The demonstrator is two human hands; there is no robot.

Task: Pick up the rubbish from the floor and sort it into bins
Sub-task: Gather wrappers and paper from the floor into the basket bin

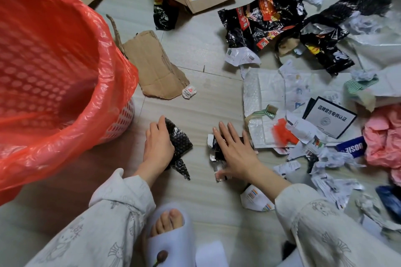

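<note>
Black bubble wrap (179, 141) sits gripped in your left hand (158, 143) for binning; your right hand (235, 149) presses flat, fingers spread, on torn wrappers (213, 147)

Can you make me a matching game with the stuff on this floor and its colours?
Things:
1. bin liner
2. bubble wrap gripped by the left hand
3. torn cardboard beside the bin
4. slipper

Colours:
A. brown
B. white
C. red
D. black

Pairs: 1-C, 2-D, 3-A, 4-B
</note>
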